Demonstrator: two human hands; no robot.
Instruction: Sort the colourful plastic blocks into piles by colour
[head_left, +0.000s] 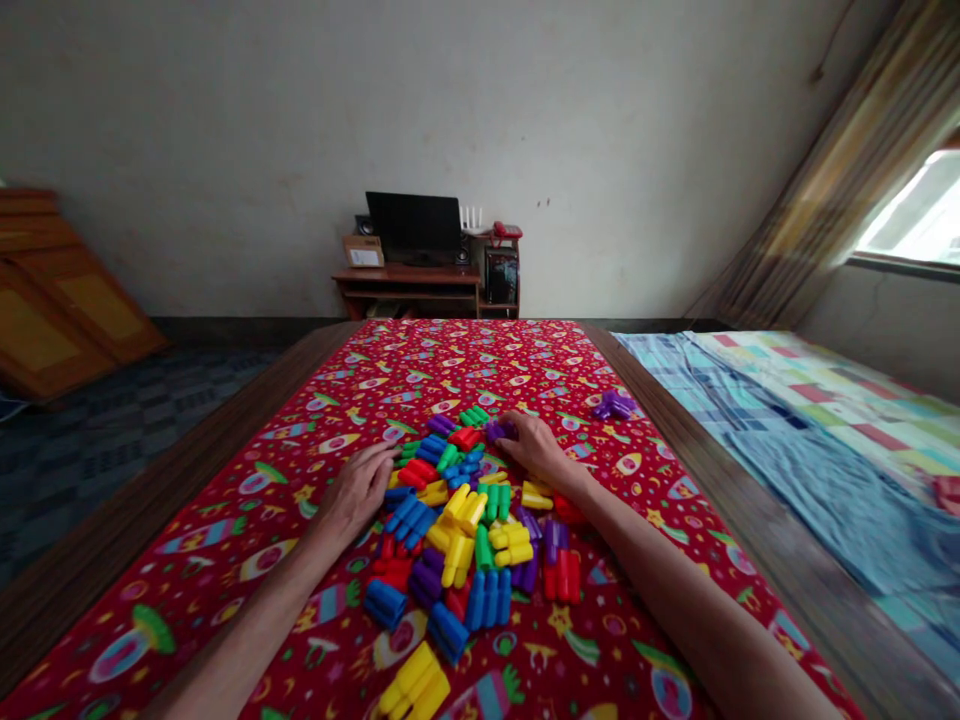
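Note:
A loose heap of plastic building blocks shaped like joined round-tipped tubes lies on a red patterned cloth (480,365). Among them are a yellow block (457,558), a blue block (489,600), a green block (498,502) and a red block (562,577). My right hand (538,448) reaches to the heap's far right edge, its fingers closed around a purple block (501,431). At the heap's left side, my left hand (361,488) lies low over the cloth with fingers stretched out, fingertips beside the blocks; no held piece shows there.
Several purple blocks (613,405) sit apart at the cloth's right side. Dark wooden edging (645,385) borders the cloth. A bed with a blue and patchwork cover (795,450) stands at right. By the wall, a desk (409,281) holds a monitor (414,228). A wooden cabinet (67,290) is left.

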